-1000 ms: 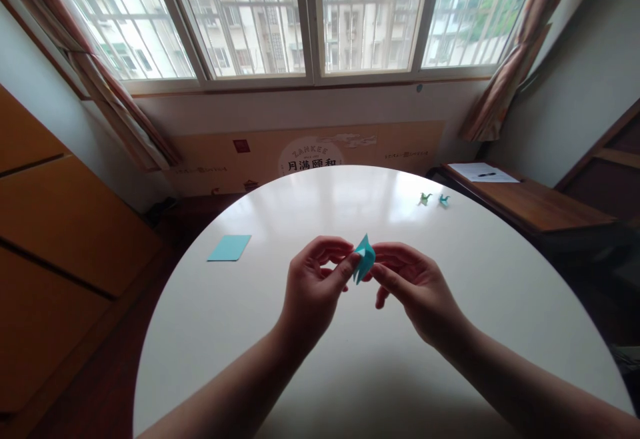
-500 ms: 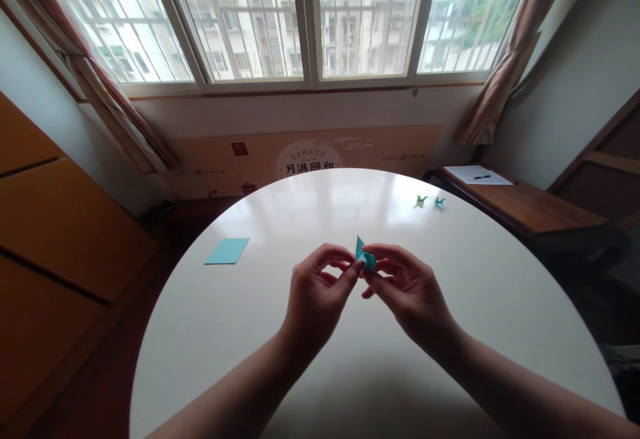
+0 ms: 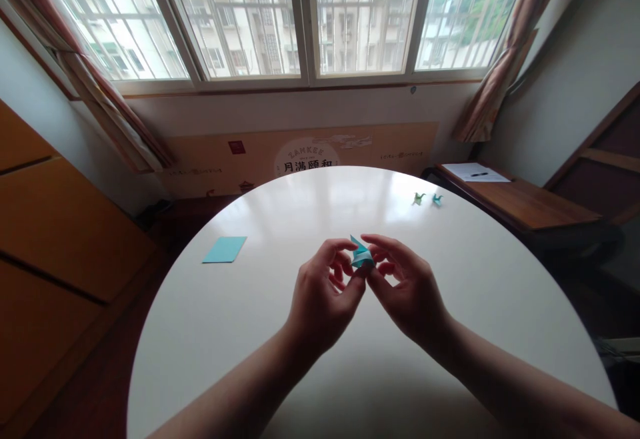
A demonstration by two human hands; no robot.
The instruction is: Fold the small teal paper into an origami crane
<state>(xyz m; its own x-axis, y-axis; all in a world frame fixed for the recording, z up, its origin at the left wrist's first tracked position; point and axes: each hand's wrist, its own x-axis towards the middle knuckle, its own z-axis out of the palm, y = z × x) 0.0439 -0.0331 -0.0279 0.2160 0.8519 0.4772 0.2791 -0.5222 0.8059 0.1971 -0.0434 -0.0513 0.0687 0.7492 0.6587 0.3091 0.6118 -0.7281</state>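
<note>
A small piece of folded blue origami paper (image 3: 361, 256) is held up over the middle of the table, one pointed flap sticking up to the left. My left hand (image 3: 327, 289) grips it from the left, thumb at its lower edge and fingers curled behind. From the right, my right hand (image 3: 406, 275) pinches it between thumb and fingers. The fingertips hide part of the folds. Apart from the hands, a flat sheet of blue paper (image 3: 225, 249) lies on the left of the table.
The round white table (image 3: 240, 352) fills the foreground. Near its far right edge stand a green paper crane (image 3: 419, 198) and a blue paper crane (image 3: 437, 199). Beyond, a wooden side table (image 3: 545, 204) carries a white sheet (image 3: 460, 173) with a pen. A barred window is behind.
The folded paper has turned in my fingers, its pointed flap now leaning further left. My left thumb has shifted lower and to the right. The view has moved slightly.
</note>
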